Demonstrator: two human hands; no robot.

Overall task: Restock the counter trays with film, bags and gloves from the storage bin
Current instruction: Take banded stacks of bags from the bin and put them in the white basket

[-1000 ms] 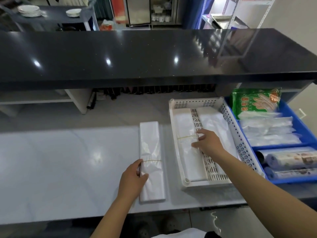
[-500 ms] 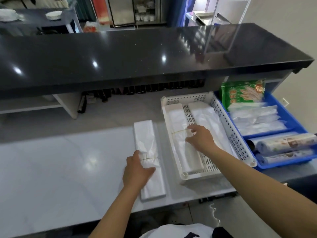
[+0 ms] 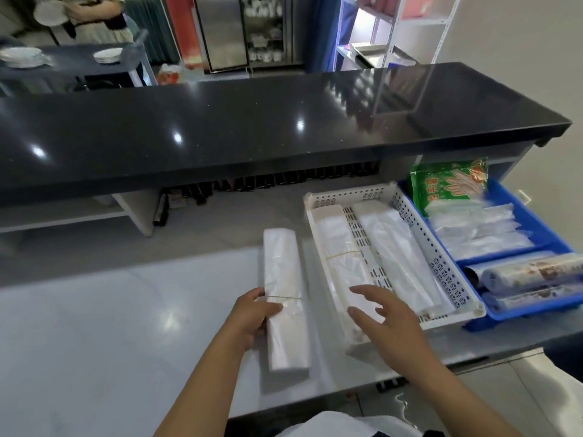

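Note:
A long bundle of clear plastic bags (image 3: 281,269) tied with a rubber band lies on the white counter. My left hand (image 3: 252,316) grips its left edge at the band. To its right stands a white perforated tray (image 3: 441,263) holding two more bag bundles (image 3: 340,257) side by side. My right hand (image 3: 383,313) hovers over the tray's near end with fingers spread, holding nothing. Further right, a blue storage bin (image 3: 533,216) holds a green glove pack (image 3: 448,187), clear bag packs (image 3: 479,228) and rolls of film (image 3: 530,272).
A raised black countertop (image 3: 252,127) overhangs the back of the white counter (image 3: 94,326). Dark bottles line the shelf beneath it. A person stands at the far left behind a table with plates (image 3: 22,56). Metal shelving stands at the back right.
My right hand has let go of the bundle in the tray and drawn back to the tray's near end, fingers now spread. My left hand stays on the counter bundle.

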